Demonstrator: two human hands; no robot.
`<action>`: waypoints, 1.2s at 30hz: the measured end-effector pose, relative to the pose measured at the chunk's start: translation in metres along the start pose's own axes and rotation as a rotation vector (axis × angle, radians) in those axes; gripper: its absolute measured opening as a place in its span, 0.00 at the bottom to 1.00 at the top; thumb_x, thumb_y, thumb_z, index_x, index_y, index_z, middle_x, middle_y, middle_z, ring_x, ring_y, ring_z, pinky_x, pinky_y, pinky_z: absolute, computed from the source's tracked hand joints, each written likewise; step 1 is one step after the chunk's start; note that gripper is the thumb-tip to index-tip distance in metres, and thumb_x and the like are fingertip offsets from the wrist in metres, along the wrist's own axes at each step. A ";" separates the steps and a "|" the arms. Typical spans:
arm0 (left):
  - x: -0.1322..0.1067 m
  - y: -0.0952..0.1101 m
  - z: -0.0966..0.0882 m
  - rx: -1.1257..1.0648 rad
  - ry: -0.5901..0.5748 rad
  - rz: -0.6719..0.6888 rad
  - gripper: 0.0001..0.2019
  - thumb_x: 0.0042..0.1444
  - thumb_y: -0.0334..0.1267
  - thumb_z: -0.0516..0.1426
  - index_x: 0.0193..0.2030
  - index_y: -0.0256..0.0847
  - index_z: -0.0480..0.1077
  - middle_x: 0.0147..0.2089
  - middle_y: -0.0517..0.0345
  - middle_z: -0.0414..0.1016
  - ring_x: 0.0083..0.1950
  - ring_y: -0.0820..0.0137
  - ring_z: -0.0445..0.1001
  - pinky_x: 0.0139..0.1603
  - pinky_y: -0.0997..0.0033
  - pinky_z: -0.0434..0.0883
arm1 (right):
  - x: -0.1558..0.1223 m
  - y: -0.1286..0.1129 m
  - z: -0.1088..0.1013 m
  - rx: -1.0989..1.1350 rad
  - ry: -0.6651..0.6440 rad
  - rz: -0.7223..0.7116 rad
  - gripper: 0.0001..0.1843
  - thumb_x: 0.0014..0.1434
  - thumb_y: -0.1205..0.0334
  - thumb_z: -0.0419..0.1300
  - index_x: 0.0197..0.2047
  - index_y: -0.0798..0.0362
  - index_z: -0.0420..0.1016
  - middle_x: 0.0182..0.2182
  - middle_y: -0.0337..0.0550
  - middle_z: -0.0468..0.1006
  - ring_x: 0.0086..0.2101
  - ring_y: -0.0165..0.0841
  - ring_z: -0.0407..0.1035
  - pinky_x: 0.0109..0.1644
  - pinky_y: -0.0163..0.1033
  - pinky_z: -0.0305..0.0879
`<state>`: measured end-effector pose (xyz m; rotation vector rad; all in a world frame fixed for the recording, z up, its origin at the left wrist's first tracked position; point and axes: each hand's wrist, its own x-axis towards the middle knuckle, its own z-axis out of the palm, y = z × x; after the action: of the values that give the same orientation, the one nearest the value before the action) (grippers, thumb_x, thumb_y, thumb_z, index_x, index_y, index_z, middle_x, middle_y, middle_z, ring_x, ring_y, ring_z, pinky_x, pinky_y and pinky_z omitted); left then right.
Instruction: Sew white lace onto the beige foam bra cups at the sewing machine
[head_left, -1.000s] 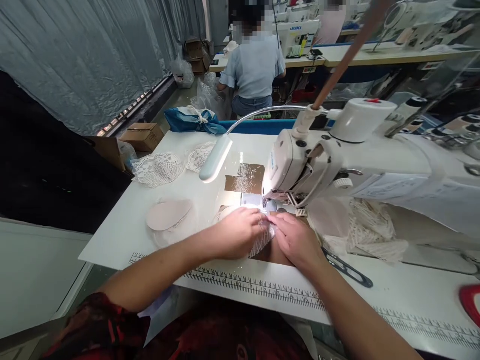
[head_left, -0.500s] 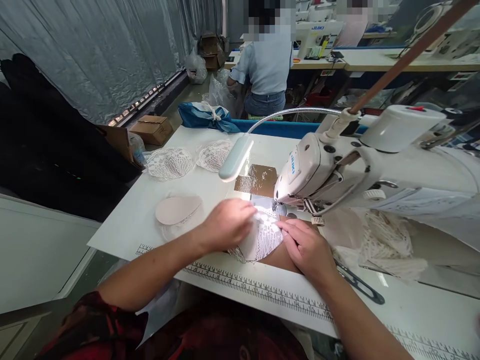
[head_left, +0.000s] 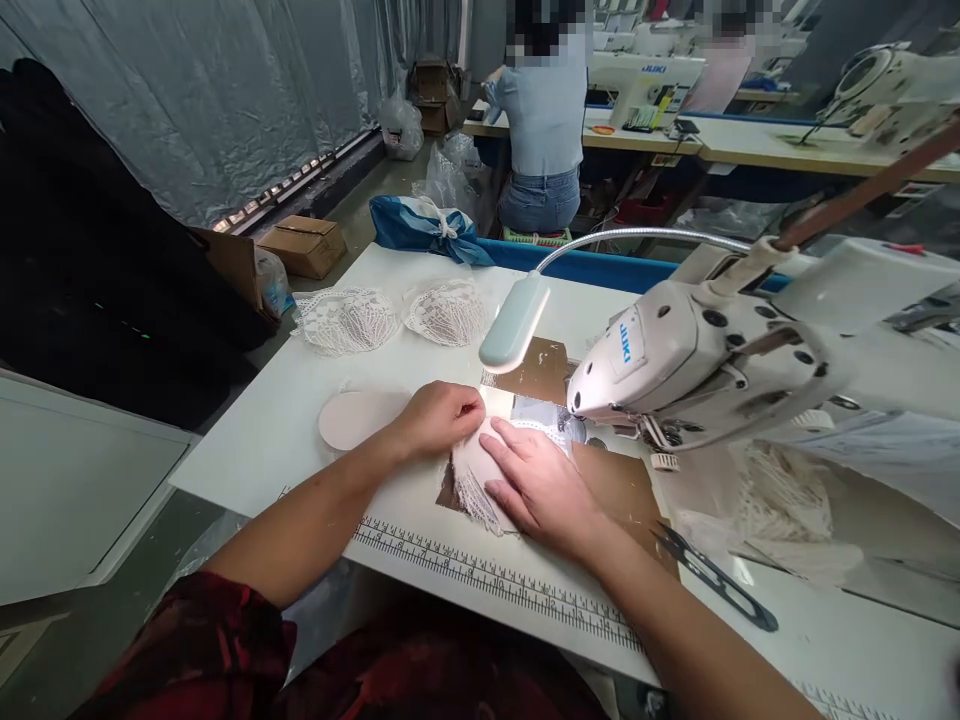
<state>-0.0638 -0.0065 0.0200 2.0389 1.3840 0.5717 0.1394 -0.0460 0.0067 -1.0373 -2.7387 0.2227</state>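
Because the right hand (head_left: 546, 488) is lying across it, I am seeing only part of the lace-trimmed cup (head_left: 471, 462), which is sitting near the middle of the frame, left of and below the sewing machine head (head_left: 645, 340). Some white lace is showing above the knuckles, washed out by glare below the lamp (head_left: 516, 322). The needle is proving too small for me to make out, and the machine's body is running off the right edge.

The right forearm is crossing the lower right, the bottom edge cutting it off; its hand is lying palm down, fingers loosely parted and resting over the cup rather than closing round it. The left arm is slanting in from the lower left, and the left hand (head_left: 442, 415) is curling its fingers together at the cup's upper left rim (whether they are pinching fabric I cannot tell, the contact being hidden).

A pale oval pad (head_left: 349, 418) is lying partly behind that arm. Black snips (head_left: 721, 588) are resting right of the right forearm, tips pointing to the upper left.
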 end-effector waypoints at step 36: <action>-0.006 0.003 -0.007 0.011 0.269 0.542 0.06 0.53 0.38 0.60 0.38 0.39 0.73 0.34 0.56 0.75 0.37 0.69 0.71 0.40 0.67 0.68 | -0.011 0.019 0.005 0.271 0.332 -0.060 0.14 0.63 0.65 0.50 0.45 0.56 0.75 0.41 0.49 0.78 0.41 0.38 0.70 0.47 0.47 0.66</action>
<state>-0.0687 -0.0117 0.0270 2.4211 0.9562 1.1021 0.1583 -0.0394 -0.0041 -0.8328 -2.3589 0.3646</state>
